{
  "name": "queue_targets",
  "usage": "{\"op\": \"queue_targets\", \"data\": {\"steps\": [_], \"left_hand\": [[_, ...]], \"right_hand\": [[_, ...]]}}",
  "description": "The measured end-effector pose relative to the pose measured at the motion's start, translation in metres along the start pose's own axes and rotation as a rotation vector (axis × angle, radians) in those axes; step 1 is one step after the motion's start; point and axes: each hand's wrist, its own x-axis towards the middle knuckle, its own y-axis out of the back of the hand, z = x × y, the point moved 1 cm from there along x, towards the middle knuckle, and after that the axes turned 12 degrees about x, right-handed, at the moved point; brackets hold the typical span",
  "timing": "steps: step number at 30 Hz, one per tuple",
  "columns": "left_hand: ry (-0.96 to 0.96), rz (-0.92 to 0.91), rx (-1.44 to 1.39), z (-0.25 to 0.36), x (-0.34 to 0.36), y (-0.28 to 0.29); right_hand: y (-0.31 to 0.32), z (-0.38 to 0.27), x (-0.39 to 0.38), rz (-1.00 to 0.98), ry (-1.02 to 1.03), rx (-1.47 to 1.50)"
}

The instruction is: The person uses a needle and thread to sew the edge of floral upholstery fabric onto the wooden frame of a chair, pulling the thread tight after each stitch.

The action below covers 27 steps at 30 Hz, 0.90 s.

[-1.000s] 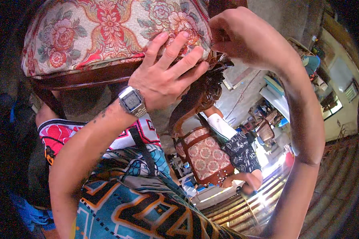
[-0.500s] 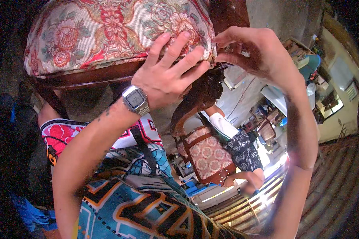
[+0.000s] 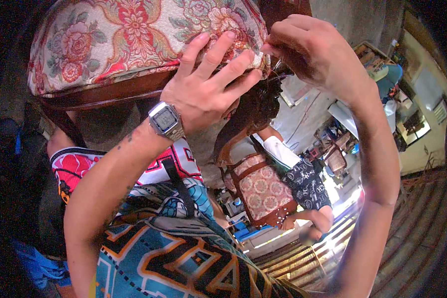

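A padded chair seat in floral upholstery fabric lies at the top of the view, with a dark, polished wooden rail along its lower edge. My left hand, wearing a silver digital watch, rests on the seat's right part, fingers spread flat over the cloth. At the right corner my right hand pinches the edge of the upholstery fabric, thumb and fingers together. A carved, dark wooden chair leg runs down below that corner. The folded fingers hide the exact spot they grip.
Behind, to the lower right, another person in dark patterned shorts is beside a chair with a patterned pink back panel. A cluttered workbench stands at the right. Ridged metal sheeting fills the lower right.
My right hand has closed from parted fingers into a pinch at the fabric edge and turned slightly upward. My left hand has shifted slightly left, staying spread on the seat.
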Motion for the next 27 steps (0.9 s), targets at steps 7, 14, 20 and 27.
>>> {"op": "queue_targets", "data": {"steps": [7,14,20,27], "left_hand": [[0.008,0.0,-0.005,-0.001,0.0,0.0],[0.009,0.008,-0.022,-0.001,0.002,0.0],[0.002,0.011,-0.01,-0.001,0.004,-0.001],[-0.007,-0.014,-0.011,-0.002,0.005,-0.001]], "right_hand": [[-0.003,0.003,-0.012,0.07,0.003,-0.046],[0.003,0.008,-0.009,-0.022,0.049,-0.071],[0.002,0.011,-0.007,0.01,0.102,-0.064],[0.01,0.005,-0.003,-0.137,-0.005,-0.117]]}}
